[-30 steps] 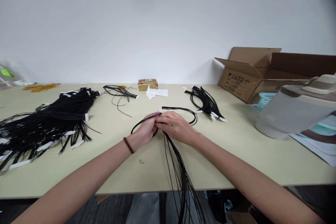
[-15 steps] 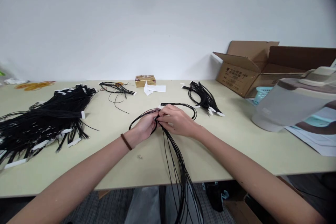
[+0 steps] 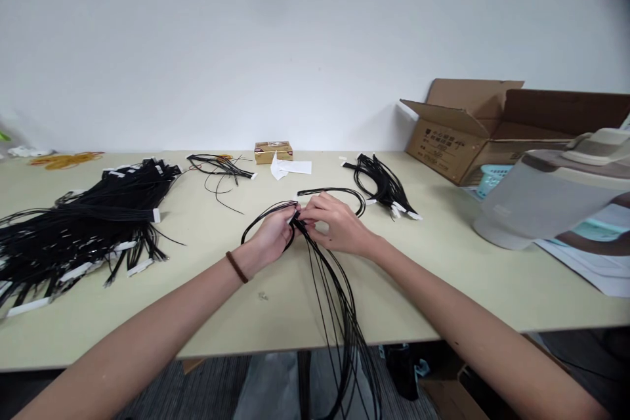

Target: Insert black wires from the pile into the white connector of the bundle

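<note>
My left hand (image 3: pixel 272 237) and my right hand (image 3: pixel 335 223) meet at the middle of the pale table (image 3: pixel 443 275), both closed on a bundle of thin black cables (image 3: pixel 335 302). The bundle hangs from my fingers over the table's front edge toward the floor. Above my hands the cables curve into loops, one to the left (image 3: pixel 260 218) and one behind my right hand (image 3: pixel 344 193). My right fingertips pinch the cables near small white connectors at the gathering point. A brown band circles my left wrist.
A big heap of black cables with white connectors (image 3: pixel 83 223) covers the table's left. Smaller cable bunches lie at the back middle (image 3: pixel 221 167) and back right (image 3: pixel 384 187). A small gold box (image 3: pixel 273 151), white paper, an open cardboard box (image 3: pixel 492 128) and a grey jug (image 3: pixel 541 193) stand nearby.
My hands have shifted slightly away from me with the bundle, and my right fingers have moved to pinch the cable ends. The view tilted a little.
</note>
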Tool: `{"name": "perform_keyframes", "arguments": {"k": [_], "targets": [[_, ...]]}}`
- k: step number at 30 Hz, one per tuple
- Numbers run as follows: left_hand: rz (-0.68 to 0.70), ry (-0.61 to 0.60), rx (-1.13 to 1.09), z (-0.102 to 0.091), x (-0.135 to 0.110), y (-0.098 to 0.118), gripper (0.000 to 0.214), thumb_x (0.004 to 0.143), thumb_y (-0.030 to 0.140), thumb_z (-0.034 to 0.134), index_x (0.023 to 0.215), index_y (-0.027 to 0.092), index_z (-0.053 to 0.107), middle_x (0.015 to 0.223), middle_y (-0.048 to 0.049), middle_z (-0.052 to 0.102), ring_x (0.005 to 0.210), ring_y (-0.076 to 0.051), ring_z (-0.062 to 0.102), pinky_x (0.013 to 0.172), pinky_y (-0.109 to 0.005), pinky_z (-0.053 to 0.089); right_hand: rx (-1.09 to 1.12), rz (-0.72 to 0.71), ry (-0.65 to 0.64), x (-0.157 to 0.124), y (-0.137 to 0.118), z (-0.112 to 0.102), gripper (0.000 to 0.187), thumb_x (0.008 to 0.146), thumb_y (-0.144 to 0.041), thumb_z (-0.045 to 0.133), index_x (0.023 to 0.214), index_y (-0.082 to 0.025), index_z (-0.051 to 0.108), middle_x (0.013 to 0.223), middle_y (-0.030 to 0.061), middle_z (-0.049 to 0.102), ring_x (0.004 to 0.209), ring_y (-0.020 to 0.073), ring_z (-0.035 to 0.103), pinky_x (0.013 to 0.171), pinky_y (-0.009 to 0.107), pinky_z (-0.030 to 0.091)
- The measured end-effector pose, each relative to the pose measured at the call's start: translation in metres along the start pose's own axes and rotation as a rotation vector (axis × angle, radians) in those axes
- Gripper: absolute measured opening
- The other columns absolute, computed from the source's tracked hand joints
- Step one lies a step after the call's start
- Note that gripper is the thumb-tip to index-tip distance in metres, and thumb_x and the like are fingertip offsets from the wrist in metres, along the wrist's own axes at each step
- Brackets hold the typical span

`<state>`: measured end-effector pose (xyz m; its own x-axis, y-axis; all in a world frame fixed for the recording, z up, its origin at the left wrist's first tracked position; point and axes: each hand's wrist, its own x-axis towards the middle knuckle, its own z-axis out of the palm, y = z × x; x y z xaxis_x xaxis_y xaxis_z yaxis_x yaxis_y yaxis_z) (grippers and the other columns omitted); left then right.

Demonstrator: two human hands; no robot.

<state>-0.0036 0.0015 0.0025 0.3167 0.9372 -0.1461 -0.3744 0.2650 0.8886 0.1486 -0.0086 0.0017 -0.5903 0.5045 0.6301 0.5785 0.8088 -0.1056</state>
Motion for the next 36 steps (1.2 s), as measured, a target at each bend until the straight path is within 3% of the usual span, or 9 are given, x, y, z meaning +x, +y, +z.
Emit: {"name": "perform_keyframes", "arguments": {"k": [15, 28, 36], "targets": [[-0.034, -0.075, -0.113, 0.002, -0.002, 0.0057, 0.012, 0.076, 0.011, 0.052, 0.067, 0.013, 0.058, 0.063, -0.0009, 0.058, 0.057, -0.008, 0.053, 0.059, -0.02, 0.043, -0.112, 0.051, 0.197, -0.0034, 0.007, 0.0047, 0.014, 0.085, -0.024, 0.048, 0.087, -0.019, 0.061, 0.07, 0.0017, 0.053, 0.071, 0.0132, 0.044, 0.061, 0.024, 0.036], [-0.041, -0.082, -0.138, 0.0002, -0.0011, 0.0054, 0.01, 0.075, 0.009, 0.053, 0.067, 0.013, 0.058, 0.066, 0.0004, 0.057, 0.058, -0.007, 0.052, 0.06, -0.019, 0.041, -0.191, -0.016, 0.192, -0.0022, 0.005, 0.0026, 0.016, 0.085, -0.023, 0.047, 0.09, -0.019, 0.062, 0.072, 0.0022, 0.056, 0.07, 0.013, 0.044, 0.061, 0.024, 0.036], [-0.031, -0.072, -0.123, 0.0013, -0.001, 0.0052, 0.012, 0.076, 0.009, 0.051, 0.067, 0.013, 0.059, 0.065, -0.0009, 0.059, 0.06, -0.009, 0.054, 0.065, -0.022, 0.042, -0.271, 0.012, 0.163, -0.0033, 0.0058, 0.0028, 0.019, 0.087, -0.024, 0.044, 0.088, -0.019, 0.062, 0.073, 0.003, 0.057, 0.07, 0.0136, 0.043, 0.06, 0.025, 0.035]]}}
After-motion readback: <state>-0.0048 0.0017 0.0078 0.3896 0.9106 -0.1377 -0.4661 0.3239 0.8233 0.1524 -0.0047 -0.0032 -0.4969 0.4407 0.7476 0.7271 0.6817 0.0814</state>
